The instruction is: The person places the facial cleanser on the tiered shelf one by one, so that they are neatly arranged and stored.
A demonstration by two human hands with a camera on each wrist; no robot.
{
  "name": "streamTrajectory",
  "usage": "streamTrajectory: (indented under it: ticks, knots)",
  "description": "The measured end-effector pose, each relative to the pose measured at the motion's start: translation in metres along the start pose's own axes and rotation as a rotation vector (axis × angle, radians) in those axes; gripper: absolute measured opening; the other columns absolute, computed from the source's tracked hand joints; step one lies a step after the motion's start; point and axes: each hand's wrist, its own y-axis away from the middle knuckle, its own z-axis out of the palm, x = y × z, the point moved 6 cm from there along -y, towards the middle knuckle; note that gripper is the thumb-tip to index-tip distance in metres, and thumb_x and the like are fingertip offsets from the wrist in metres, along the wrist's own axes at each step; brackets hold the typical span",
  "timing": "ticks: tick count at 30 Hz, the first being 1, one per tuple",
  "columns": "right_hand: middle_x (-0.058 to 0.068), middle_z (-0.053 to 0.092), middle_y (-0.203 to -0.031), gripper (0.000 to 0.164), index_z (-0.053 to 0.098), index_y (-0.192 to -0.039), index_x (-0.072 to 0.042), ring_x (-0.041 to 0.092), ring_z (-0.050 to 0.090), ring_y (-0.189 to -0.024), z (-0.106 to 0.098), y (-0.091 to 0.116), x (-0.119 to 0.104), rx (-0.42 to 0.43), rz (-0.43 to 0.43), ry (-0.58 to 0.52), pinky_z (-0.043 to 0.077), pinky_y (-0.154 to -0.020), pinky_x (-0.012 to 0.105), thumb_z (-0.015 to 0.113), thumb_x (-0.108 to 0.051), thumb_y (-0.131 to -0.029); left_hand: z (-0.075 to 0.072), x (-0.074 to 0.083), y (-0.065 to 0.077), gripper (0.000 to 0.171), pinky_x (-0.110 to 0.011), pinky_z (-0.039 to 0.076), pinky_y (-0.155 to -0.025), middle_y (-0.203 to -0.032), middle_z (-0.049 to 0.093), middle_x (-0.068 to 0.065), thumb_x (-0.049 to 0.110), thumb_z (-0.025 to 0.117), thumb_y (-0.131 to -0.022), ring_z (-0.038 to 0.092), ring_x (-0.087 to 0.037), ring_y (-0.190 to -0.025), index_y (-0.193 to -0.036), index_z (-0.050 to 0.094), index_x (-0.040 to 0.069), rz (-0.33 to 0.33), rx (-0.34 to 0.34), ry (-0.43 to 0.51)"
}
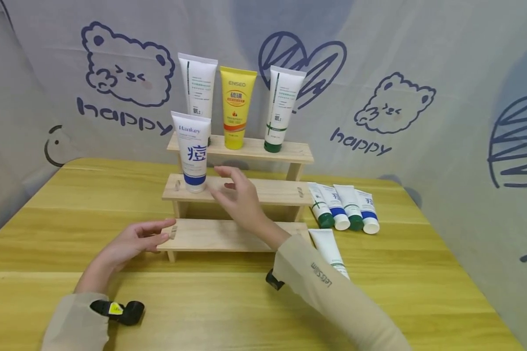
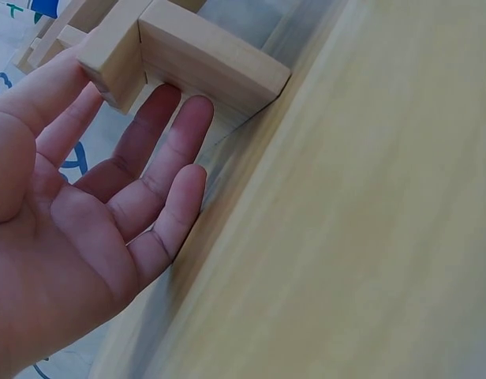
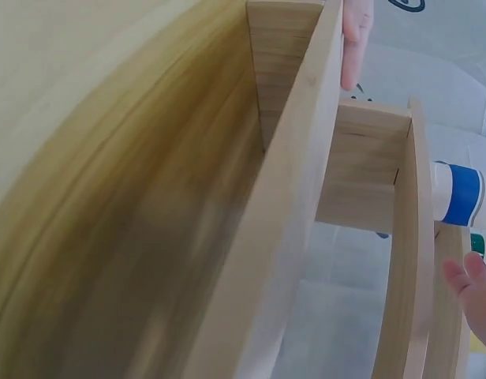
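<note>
A three-step wooden display stand (image 1: pixel 237 236) stands on the table. On its middle step, at the left end, a white Hankey tube (image 1: pixel 192 146) with a blue band stands upright on its cap. My right hand (image 1: pixel 241 200) is just right of this tube's base, thumb and fingers apart with nothing held. My left hand (image 1: pixel 136 239) touches the left end of the bottom step; in the left wrist view its loosely bent fingers (image 2: pixel 160 170) lie beside the step's end. Along the top step stand a yellow tube (image 1: pixel 234 107) and two white tubes with green print, one white tube (image 1: pixel 285 105) at the right.
Right of the stand, several white tubes (image 1: pixel 342 207) with green or white caps lie side by side on the table (image 1: pixel 399 273). Nearer, another white tube (image 1: pixel 329 248) lies partly behind the right sleeve (image 1: pixel 329 287). A printed cloth (image 1: pixel 228 29) hangs behind.
</note>
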Motion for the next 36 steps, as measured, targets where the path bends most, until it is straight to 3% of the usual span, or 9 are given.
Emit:
streamTrajectory:
  ticks: [6,13,19,23,26,33,36]
  knots:
    - [0.02,0.055,-0.11,0.03,0.052,-0.107,0.009,0.023,0.051,-0.104,-0.008,0.011,0.001,-0.017,0.013,0.006,0.045,-0.084,0.032,0.063,0.002,-0.08,0.0,0.001,0.0,0.049,-0.031,0.047,-0.071,-0.129,0.039,-0.025,0.02,0.055,-0.09,0.051,-0.016,-0.092,-0.13,0.041,-0.004,0.0,-0.004,0.015]
    - [0.024,0.055,-0.108,0.026,0.052,-0.104,0.012,0.025,0.051,-0.103,-0.023,0.023,0.0,0.011,0.079,-0.09,0.044,-0.085,0.036,0.062,0.004,-0.08,0.001,0.003,0.0,0.05,-0.031,0.047,-0.071,-0.13,0.038,-0.025,0.02,0.055,-0.09,0.051,-0.016,-0.093,-0.13,0.041,-0.004,-0.006,-0.006,0.015]
    - [0.033,0.052,-0.103,0.022,0.051,-0.099,0.019,0.039,0.049,-0.099,-0.044,0.035,-0.018,0.03,0.08,-0.148,0.043,-0.083,0.048,0.058,0.014,-0.078,0.001,0.001,-0.001,0.05,-0.033,0.047,-0.073,-0.131,0.037,-0.025,0.021,0.055,-0.09,0.05,-0.017,-0.095,-0.131,0.041,-0.003,-0.016,-0.01,0.009]
    - [0.034,0.051,-0.1,0.021,0.05,-0.097,0.02,0.043,0.049,-0.096,-0.055,0.042,-0.021,0.038,0.076,-0.121,0.043,-0.082,0.05,0.057,0.017,-0.077,0.001,0.0,0.0,0.051,-0.033,0.047,-0.074,-0.132,0.036,-0.026,0.022,0.055,-0.09,0.05,-0.018,-0.097,-0.132,0.039,-0.003,-0.019,-0.017,0.005]
    - [0.034,0.051,-0.1,0.021,0.05,-0.097,0.02,0.042,0.049,-0.097,-0.063,0.047,-0.018,0.051,0.091,-0.104,0.043,-0.082,0.049,0.057,0.017,-0.077,0.001,-0.002,0.0,0.051,-0.033,0.047,-0.075,-0.132,0.036,-0.025,0.022,0.055,-0.09,0.05,-0.018,-0.097,-0.132,0.039,-0.002,-0.028,-0.015,0.006]
    - [0.023,0.055,-0.103,0.022,0.055,-0.101,0.01,0.033,0.052,-0.097,-0.077,0.063,0.014,0.063,0.121,-0.087,0.044,-0.084,0.04,0.06,0.009,-0.08,0.0,-0.001,0.0,0.051,-0.032,0.047,-0.074,-0.135,0.032,-0.025,0.021,0.055,-0.09,0.05,-0.013,-0.095,-0.132,0.039,-0.003,-0.021,-0.012,0.012]
    - [0.023,0.056,-0.102,0.021,0.055,-0.1,0.01,0.034,0.054,-0.095,-0.084,0.07,0.015,0.078,0.149,-0.07,0.044,-0.083,0.043,0.061,0.009,-0.079,0.0,0.0,-0.001,0.051,-0.031,0.047,-0.074,-0.138,0.029,-0.024,0.022,0.055,-0.09,0.05,-0.01,-0.093,-0.132,0.039,-0.004,-0.022,-0.01,0.009]
